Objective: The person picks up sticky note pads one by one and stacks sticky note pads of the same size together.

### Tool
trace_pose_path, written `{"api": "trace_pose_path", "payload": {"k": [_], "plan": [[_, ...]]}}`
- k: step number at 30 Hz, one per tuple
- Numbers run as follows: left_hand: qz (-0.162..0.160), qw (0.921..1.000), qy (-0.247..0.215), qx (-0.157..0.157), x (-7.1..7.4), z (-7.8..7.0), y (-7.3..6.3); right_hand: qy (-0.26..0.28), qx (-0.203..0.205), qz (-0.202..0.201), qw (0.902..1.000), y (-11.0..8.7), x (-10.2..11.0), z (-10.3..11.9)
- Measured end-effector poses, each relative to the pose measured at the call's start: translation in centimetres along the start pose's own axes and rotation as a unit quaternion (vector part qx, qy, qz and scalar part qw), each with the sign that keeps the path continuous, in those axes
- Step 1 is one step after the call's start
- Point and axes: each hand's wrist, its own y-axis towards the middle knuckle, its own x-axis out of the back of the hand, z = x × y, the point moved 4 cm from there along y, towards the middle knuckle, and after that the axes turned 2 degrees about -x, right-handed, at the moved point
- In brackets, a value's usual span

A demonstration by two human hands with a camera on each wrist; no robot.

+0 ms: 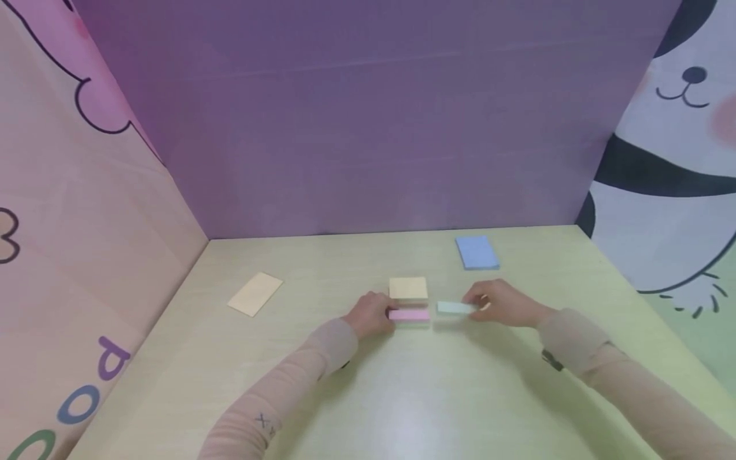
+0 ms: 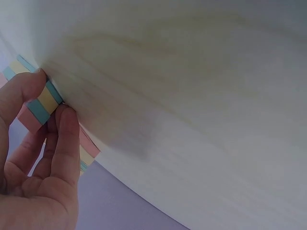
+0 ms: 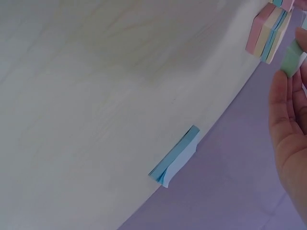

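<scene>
My left hand (image 1: 370,314) grips the left end of a small stack of narrow sticky-note pads (image 1: 409,315), pink on top in the head view. Its teal, yellow and pink layers show between thumb and fingers in the left wrist view. Between the thumb and fingers of my right hand (image 1: 506,303) is a narrow pale green sticky-note pad (image 1: 453,308), level and just right of the pink-topped stack. Directly behind that stack sits a larger stack of sticky-note pads (image 1: 408,289) with a pale yellow top; the right wrist view shows its pink, cream and blue layers (image 3: 268,36).
A blue sticky-note pad (image 1: 477,252) lies at the back right of the table (image 1: 368,409), its sheets slightly parted. Off to the left is a flat pale orange pad (image 1: 255,294). A purple wall (image 1: 368,128) rises behind the table, with printed cloth panels at both sides.
</scene>
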Motion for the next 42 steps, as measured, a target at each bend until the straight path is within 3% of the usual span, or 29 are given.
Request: {"api": "trace_pose_path", "payload": {"k": [42], "plan": [[-0.007,0.9999,0.005,-0.010,0.1,-0.2,-0.3,0.010,0.027,0.005,0.9996,2.1,-1.0,3.2]]}}
